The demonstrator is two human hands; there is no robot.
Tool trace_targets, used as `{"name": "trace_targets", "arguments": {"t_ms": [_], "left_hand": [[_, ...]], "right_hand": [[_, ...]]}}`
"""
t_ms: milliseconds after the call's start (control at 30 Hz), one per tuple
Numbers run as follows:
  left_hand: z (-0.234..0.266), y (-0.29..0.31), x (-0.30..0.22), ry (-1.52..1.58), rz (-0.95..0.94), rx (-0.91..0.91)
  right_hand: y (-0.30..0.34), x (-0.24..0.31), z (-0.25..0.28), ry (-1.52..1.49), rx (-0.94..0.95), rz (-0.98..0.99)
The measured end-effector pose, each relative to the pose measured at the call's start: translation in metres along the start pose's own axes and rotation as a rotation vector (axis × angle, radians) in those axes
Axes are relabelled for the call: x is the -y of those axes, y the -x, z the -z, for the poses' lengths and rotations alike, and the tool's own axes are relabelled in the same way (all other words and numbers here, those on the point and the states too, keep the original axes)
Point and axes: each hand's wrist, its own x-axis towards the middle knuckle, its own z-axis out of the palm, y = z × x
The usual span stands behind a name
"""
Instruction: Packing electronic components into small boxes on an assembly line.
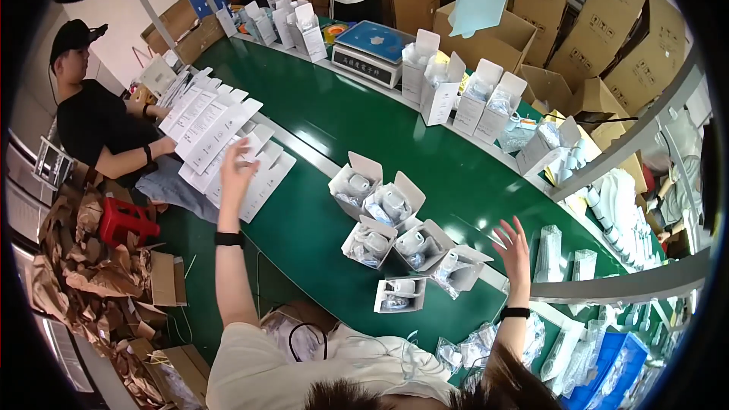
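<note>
My left hand [239,173] reaches up at the left over a fanned pile of flat white cartons [272,175]. Its fingers are apart and slightly bent; whether they touch a carton is hard to make out. My right hand [514,249] is raised over the right side of the green table, fingers spread and holding nothing. Between my hands stands a cluster of open white boxes [372,244], flaps up, each with a white device in clear plastic inside. One small open box [399,294] sits nearest me, apart from most of the group.
Across the green table [334,118] stand more filled open boxes [478,99] and a blue-topped scale [368,49]. A co-worker [99,121] sits at the left by the cartons. Bagged parts [478,345] and a blue bin [607,372] lie near right; a metal frame [623,286] crosses there.
</note>
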Motion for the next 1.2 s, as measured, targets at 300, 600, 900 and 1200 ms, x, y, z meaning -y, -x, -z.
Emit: {"name": "trace_targets", "arguments": {"t_ms": [300,600,900,1200], "left_hand": [[0.093,-0.052,0.048,-1.26,0.165,-0.035],[0.008,0.099,-0.153,-0.351,-0.486,-0.246],[-0.117,0.267,-0.261,0.195,-0.626,0.716],[-0.2,0.313,-0.269,0.518,-0.346,1.061]], "right_hand": [[0.117,0.001,-0.009,0.039,-0.3,0.053],[0.147,0.061,-0.108,0.049,0.191,0.17],[0.216,0.053,-0.093,0.089,0.284,0.037],[0.168,0.075,0.124,0.236,-0.16,-0.074]]}}
